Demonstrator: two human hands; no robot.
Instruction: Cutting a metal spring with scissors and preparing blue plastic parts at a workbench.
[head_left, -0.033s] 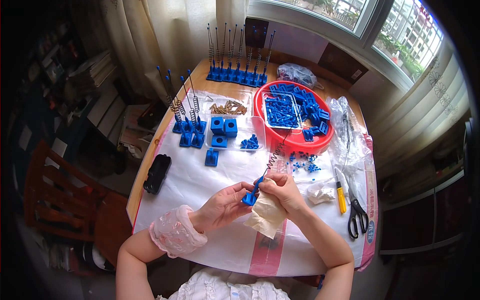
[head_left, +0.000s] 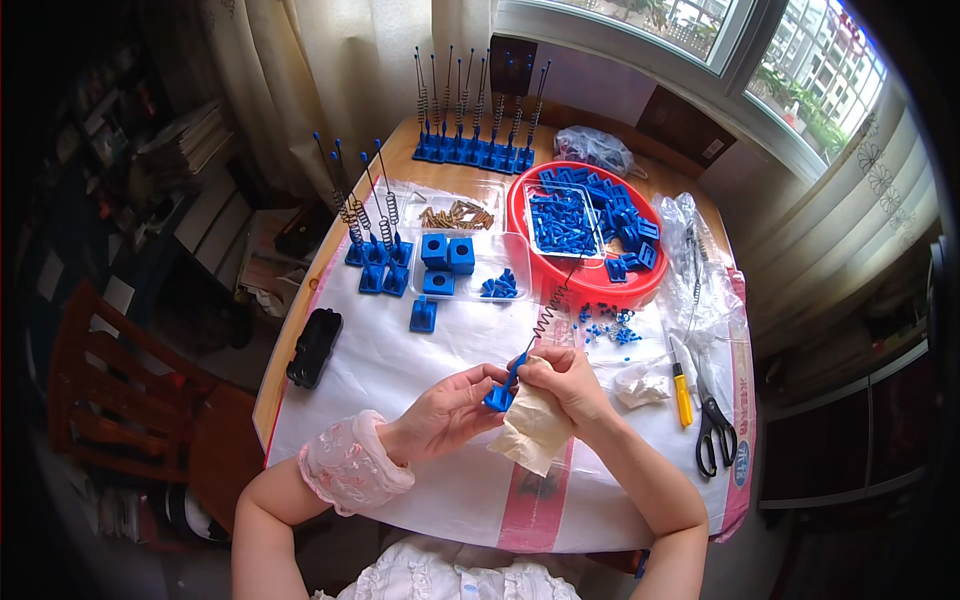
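Note:
Above the near middle of the table, my left hand (head_left: 452, 408) is closed on a blue plastic base (head_left: 498, 398) with a slim blue stem. A dark coiled wire spring (head_left: 546, 318) rises from the stem, tilted to the far right. My right hand (head_left: 568, 388) grips a cream tissue or cloth (head_left: 533, 430) and pinches it against the stem. The tissue hangs down beside the base and hides part of it. One loose blue block (head_left: 423, 315) lies farther off, left of the spring.
A red basin (head_left: 640, 292) holds many blue parts. Left of it are clear trays (head_left: 515, 240) with brass pins and blue pieces. Finished-looking spring pieces (head_left: 385, 262) stand at the left and back. Scissors (head_left: 716, 435), a yellow-handled knife (head_left: 683, 400) and crumpled tissue (head_left: 642, 388) lie right.

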